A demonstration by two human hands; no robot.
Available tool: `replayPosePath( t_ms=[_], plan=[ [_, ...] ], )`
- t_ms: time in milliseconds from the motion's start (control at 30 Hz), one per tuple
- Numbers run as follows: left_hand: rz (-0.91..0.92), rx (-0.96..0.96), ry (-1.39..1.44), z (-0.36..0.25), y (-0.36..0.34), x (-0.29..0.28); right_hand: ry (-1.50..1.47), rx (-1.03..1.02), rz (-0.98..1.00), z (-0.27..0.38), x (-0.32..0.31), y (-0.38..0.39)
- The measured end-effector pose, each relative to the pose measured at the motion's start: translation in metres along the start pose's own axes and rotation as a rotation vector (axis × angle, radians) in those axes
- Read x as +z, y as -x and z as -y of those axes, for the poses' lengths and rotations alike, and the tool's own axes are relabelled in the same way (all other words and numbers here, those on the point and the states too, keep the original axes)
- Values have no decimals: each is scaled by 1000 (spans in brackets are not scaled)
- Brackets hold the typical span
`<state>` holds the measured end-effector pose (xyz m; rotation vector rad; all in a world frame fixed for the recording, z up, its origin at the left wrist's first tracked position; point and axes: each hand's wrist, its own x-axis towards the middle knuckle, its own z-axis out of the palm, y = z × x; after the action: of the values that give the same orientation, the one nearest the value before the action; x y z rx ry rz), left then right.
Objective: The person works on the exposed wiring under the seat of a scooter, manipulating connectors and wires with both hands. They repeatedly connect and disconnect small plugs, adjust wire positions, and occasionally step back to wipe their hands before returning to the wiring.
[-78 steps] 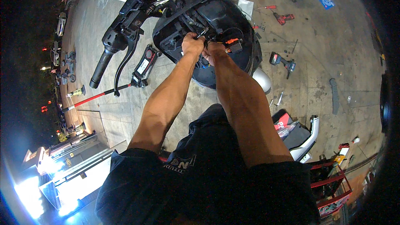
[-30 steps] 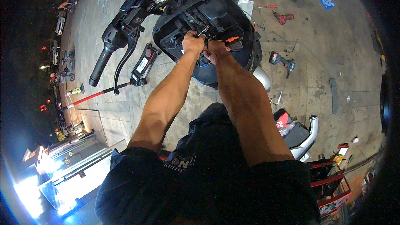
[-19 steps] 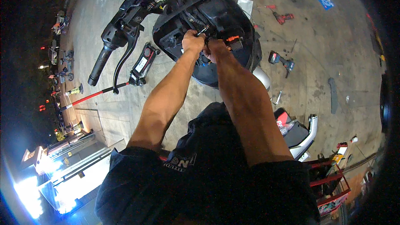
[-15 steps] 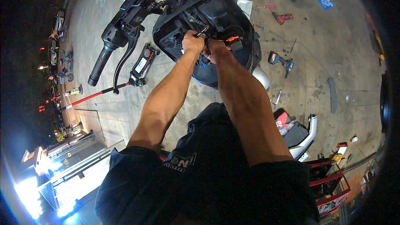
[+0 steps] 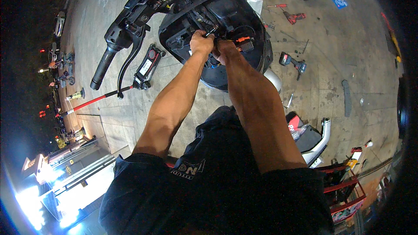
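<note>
Both of my hands are down inside the black scooter front housing. My left hand has its fingers closed around a small shiny metal part or tool. My right hand is close beside it, curled among dark parts; what it holds is hidden. An orange connector sits above and right of my right hand, near a finned metal part. To the left stretches the black handlebar with its grip and lever.
On the floor lie a floor jack, a cordless tool, a red drill, a red-handled screwdriver, a wrench, a gray strip and loose panels. A red tool cart stands at the lower right.
The view has shifted slightly, so my hands and the housing appear a little higher in the picture. My hands stay in the same place in the housing, with little visible movement.
</note>
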<state>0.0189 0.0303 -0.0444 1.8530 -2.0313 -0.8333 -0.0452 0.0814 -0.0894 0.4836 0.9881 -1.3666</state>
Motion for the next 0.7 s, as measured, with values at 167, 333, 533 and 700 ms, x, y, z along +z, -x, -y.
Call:
replayPosePath(
  t_ms=[167,333,533,700],
  plan=[
    [36,-16,-51,-4,0,-4,-64,-6,85,-3,-1,-12],
    [0,17,-106,-3,0,-3,-104,13,81,-5,-7,-37],
    [29,-9,-66,-5,1,-5,-160,32,159,-10,-18,-68],
    [-14,73,-115,-4,0,-5,-165,55,294,-17,-25,-94]
  ],
)
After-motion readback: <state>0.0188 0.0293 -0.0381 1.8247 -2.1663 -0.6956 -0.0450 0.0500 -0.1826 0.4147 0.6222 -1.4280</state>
